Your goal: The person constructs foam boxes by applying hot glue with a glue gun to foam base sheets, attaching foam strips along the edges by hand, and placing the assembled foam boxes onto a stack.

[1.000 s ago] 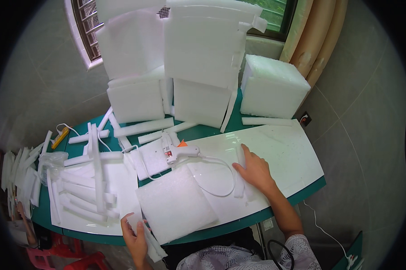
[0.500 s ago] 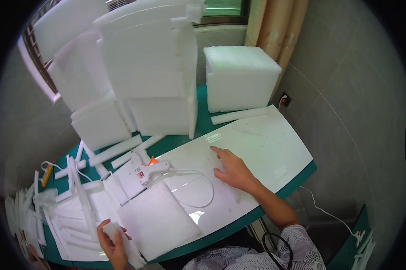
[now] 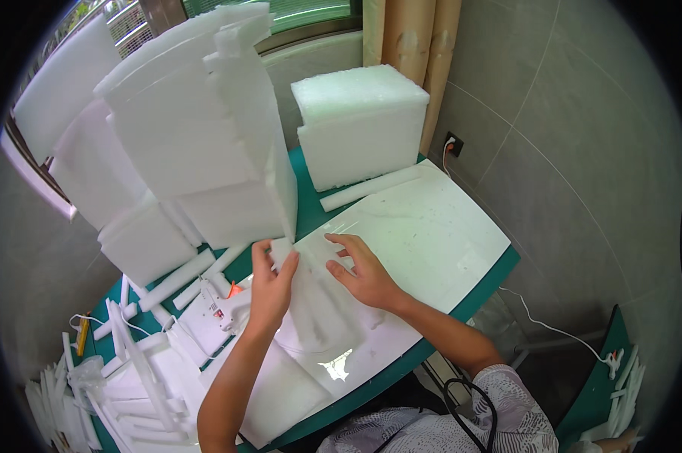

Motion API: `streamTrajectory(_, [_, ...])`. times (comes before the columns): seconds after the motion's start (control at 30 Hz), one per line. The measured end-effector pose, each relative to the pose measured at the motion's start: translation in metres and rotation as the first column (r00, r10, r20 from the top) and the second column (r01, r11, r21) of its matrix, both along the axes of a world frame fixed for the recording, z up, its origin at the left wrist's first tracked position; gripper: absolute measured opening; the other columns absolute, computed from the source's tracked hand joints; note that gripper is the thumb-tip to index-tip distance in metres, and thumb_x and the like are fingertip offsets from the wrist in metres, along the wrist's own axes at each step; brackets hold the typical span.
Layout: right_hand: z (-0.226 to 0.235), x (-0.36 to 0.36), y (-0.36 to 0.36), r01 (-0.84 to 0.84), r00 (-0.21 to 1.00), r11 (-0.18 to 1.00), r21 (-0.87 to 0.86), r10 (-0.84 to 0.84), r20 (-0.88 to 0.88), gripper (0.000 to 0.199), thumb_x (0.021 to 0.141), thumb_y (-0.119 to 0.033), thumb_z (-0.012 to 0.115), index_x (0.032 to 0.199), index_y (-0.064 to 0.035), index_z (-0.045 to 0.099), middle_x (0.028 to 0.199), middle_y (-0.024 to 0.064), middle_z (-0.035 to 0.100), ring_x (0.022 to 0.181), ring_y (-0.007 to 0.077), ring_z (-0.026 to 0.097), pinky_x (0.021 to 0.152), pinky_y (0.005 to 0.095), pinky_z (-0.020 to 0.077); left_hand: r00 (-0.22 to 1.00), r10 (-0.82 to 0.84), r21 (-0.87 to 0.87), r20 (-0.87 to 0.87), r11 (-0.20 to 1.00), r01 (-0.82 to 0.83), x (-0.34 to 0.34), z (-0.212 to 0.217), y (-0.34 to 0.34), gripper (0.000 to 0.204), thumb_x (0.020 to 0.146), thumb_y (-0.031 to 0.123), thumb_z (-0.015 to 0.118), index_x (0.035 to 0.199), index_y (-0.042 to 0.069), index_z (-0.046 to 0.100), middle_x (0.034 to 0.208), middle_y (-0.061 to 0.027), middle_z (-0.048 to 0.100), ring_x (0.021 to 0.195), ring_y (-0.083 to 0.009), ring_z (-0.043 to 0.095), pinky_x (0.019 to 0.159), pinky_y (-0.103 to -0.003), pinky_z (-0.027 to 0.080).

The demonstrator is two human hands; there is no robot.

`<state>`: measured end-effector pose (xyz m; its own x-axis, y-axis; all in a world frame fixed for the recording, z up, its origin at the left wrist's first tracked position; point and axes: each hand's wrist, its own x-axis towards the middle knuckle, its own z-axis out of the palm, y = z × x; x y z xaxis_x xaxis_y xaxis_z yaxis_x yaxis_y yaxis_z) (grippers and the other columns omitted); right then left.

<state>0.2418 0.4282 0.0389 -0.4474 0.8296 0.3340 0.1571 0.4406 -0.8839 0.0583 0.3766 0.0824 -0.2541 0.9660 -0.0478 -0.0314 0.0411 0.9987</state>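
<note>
My left hand [image 3: 271, 291] grips a narrow white foam strip [image 3: 305, 313], which slants over the glossy white board [image 3: 439, 234]. Just to its right, my right hand [image 3: 365, 273] is open, fingers apart and curved toward the strip, holding nothing. Partly behind my left wrist lies a white glue gun [image 3: 239, 308], an orange piece [image 3: 235, 289] beside it. A square foam sheet [image 3: 288, 400] rests on the board nearer to me, partly covered by my left forearm. Between my hands a pale patch on the board could be foam or a reflection; I cannot tell which.
Tall stacked foam sheets [image 3: 190, 128] stand at the back left. A foam block [image 3: 364, 140] sits at the back right, a long foam bar [image 3: 367, 189] before it. Several loose strips [image 3: 148, 377] cover the left side. A green table edge [image 3: 477, 291] shows at right.
My left hand has come from the near left edge to the middle of the board, bringing the foam strip. My right hand stays over the board, now close beside the left. The view has shifted.
</note>
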Motion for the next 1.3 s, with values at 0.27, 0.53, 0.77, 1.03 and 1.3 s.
streamTrajectory(0.27, [0.021, 0.015, 0.002, -0.045, 0.995, 0.977, -0.208, 0.061, 0.072, 0.061, 0.087, -0.021, 0.072, 0.14, -0.0071, 0.047, 0.123, 0.0187, 0.059, 0.104, 0.0269, 0.061, 0.084, 0.0352, 0.0514, 0.977, 0.125, 0.023, -0.175, 0.992, -0.123, 0.029, -0.033, 0.033, 0.043, 0.094, 0.024, 0.067, 0.121, 0.002, 0.043, 0.105, -0.0106, 0.054, 0.092, -0.0161, 0.057, 0.076, -0.029, 0.05])
streamTrajectory(0.53, [-0.001, 0.022, 0.021, 0.026, 0.985, 0.998, -0.052, -0.017, 0.172, 0.063, 0.086, -0.02, 0.071, 0.142, -0.009, 0.046, 0.107, 0.0143, 0.064, 0.078, 0.0193, 0.055, 0.068, 0.0316, 0.0505, 0.984, -0.03, 0.056, -0.177, 0.998, 0.04, -0.012, 0.002, -0.004, 0.031, 0.096, 0.017, 0.064, 0.117, -0.002, 0.051, 0.112, -0.0142, 0.06, 0.09, -0.0174, 0.064, 0.07, -0.03, 0.056])
streamTrajectory(0.77, [0.0, 0.008, 0.01, 0.095, 0.889, 0.97, 0.224, -0.184, 0.419, 0.075, 0.083, -0.031, 0.074, 0.145, -0.0048, 0.04, 0.135, 0.0241, 0.05, 0.117, 0.0368, 0.052, 0.1, 0.0418, 0.0438, 0.931, 0.104, 0.061, -0.35, 0.994, -0.088, -0.082, 0.027, -0.107, 0.014, 0.094, 0.007, 0.061, 0.106, 0.0, 0.059, 0.079, -0.0036, 0.061, 0.066, -0.0085, 0.058, 0.057, -0.022, 0.048])
streamTrajectory(1.03, [0.019, 0.006, -0.019, -0.112, 0.737, 0.967, 0.23, -0.074, 0.672, 0.084, 0.076, -0.019, 0.073, 0.149, -0.0077, 0.034, 0.149, 0.0252, 0.035, 0.126, 0.0426, 0.046, 0.106, 0.0463, 0.0412, 0.76, 0.455, 0.168, -0.464, 0.888, -0.429, -0.1, -0.007, -0.228, 0.014, 0.091, 0.002, 0.062, 0.105, 0.0, 0.062, 0.076, -0.0017, 0.059, 0.069, -0.0087, 0.055, 0.061, -0.023, 0.045])
streamTrajectory(1.3, [0.04, 0.014, -0.006, 0.095, 0.594, 0.955, 0.283, -0.282, 0.753, 0.078, 0.076, -0.007, 0.067, 0.148, -0.0091, 0.037, 0.149, 0.024, 0.037, 0.117, 0.0433, 0.056, 0.102, 0.0458, 0.0459, 0.511, 0.409, 0.156, -0.756, 0.871, -0.466, -0.046, -0.028, -0.279, 0.037, 0.085, 0.005, 0.068, 0.119, -0.001, 0.057, 0.125, -0.021, 0.054, 0.116, -0.0365, 0.051, 0.098, -0.043, 0.043])
